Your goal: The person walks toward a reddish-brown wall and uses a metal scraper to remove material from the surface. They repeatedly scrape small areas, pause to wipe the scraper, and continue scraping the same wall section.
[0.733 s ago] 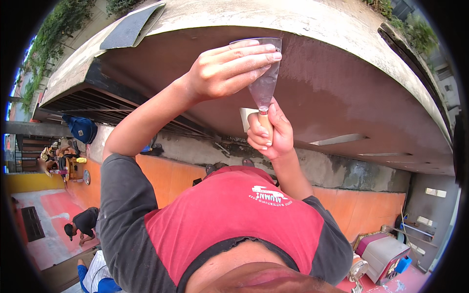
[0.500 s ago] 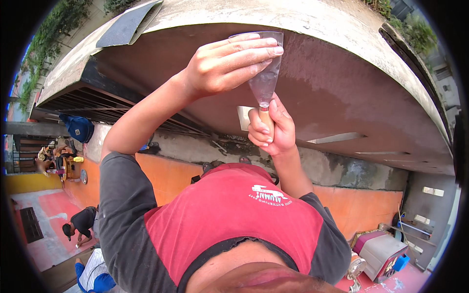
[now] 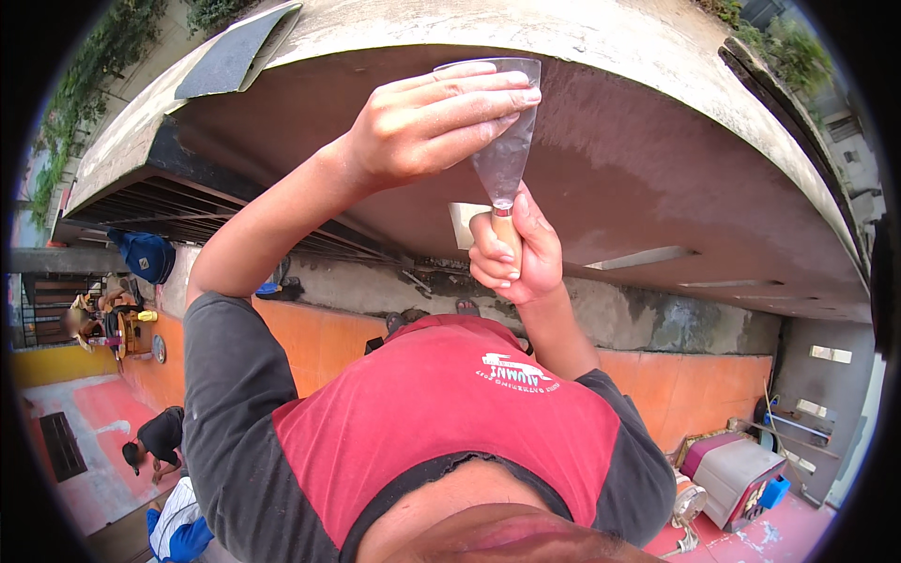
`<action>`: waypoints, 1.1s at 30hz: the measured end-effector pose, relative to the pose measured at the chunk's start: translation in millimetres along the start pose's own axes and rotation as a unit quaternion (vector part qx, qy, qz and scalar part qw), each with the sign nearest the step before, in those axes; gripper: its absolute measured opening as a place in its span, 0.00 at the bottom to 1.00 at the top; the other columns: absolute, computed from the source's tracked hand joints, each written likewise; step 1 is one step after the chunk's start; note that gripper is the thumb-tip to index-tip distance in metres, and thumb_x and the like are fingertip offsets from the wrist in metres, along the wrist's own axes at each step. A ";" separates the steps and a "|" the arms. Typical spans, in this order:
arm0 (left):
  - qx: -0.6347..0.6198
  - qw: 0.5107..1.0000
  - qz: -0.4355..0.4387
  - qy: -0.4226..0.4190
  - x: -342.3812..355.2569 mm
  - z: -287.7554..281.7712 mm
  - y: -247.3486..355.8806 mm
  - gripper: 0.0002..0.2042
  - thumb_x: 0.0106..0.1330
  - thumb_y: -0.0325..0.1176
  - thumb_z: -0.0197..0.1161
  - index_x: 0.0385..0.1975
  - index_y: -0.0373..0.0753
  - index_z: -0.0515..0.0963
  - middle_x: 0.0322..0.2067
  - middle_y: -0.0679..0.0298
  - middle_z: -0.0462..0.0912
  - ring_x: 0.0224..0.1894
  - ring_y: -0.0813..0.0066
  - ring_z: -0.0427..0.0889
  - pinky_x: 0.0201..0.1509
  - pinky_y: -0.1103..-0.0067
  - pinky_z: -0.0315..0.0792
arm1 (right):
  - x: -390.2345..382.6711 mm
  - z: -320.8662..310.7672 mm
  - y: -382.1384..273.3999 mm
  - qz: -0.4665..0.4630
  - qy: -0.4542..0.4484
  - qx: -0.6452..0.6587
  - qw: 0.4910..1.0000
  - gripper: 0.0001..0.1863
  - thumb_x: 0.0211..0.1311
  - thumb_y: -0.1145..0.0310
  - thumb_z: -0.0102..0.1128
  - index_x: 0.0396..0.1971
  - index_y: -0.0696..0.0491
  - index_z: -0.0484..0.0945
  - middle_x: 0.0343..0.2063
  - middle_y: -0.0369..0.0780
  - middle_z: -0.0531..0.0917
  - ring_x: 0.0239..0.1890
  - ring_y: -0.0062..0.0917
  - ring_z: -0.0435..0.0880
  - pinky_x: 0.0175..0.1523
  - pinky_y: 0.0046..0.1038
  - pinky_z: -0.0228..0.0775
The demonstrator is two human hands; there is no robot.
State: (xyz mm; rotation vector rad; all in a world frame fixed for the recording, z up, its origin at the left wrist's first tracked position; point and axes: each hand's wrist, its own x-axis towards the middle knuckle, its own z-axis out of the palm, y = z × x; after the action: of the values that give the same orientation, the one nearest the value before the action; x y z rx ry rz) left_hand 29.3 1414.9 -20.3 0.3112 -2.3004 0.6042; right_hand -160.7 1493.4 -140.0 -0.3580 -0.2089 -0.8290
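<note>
A putty knife [image 3: 504, 161] with a broad metal blade and a wooden handle points up and away from me. My right hand [image 3: 526, 246] is closed around the handle, thumb along its side. My left hand [image 3: 413, 131] lies with fingers stretched flat across the upper part of the blade; its thumb is hidden. Behind the blade is a reddish-brown wall [image 3: 676, 159] with a darker, wet-looking patch to the right. Whether the blade's edge touches that wall, I cannot tell.
A pale ledge [image 3: 601, 28] tops the wall, with a dark flat sheet [image 3: 230, 56] at its left. Below left is a black metal grille [image 3: 178, 202]. A blue bag [image 3: 145, 255] hangs nearby. Other people, one in black [image 3: 160, 433], are lower left. A grey-and-maroon box [image 3: 737, 474] stands lower right.
Both hands and the putty knife have shifted very slightly left in the view, along with the surroundings. Their hold on the knife looks the same.
</note>
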 end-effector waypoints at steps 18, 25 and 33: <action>0.012 1.000 -0.013 0.026 9.1 5.2 -6.1 0.04 0.55 0.28 0.67 0.28 0.36 0.81 0.49 0.61 0.88 0.53 0.65 0.87 0.56 0.70 0.83 | 5.0 -1.8 -2.6 -0.010 -0.016 -0.009 1.000 0.18 0.83 0.54 0.37 0.65 0.40 0.64 0.21 0.38 0.67 0.11 0.14 0.57 0.14 0.17 0.53; -0.011 1.000 0.000 -0.025 -9.7 8.7 10.5 0.04 0.55 0.26 0.66 0.28 0.36 0.79 0.50 0.59 0.87 0.53 0.65 0.87 0.59 0.69 0.83 | -11.5 -8.9 16.4 -0.010 0.014 0.023 1.000 0.20 0.83 0.53 0.37 0.67 0.41 0.62 0.21 0.38 0.67 0.11 0.15 0.57 0.14 0.17 0.52; -0.016 1.000 -0.024 -0.009 -3.3 8.7 8.2 0.03 0.53 0.26 0.68 0.26 0.36 0.80 0.48 0.61 0.88 0.52 0.65 0.88 0.58 0.69 0.83 | -6.4 -7.9 12.8 -0.005 0.017 0.024 1.000 0.22 0.82 0.52 0.38 0.70 0.39 0.60 0.20 0.38 0.67 0.11 0.15 0.56 0.14 0.19 0.52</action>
State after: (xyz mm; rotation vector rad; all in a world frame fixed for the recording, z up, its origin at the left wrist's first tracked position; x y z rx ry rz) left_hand 23.3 1417.7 -30.8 0.3563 -2.3116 0.5419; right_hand -155.0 1502.7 -152.2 -0.2987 -0.1984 -0.8374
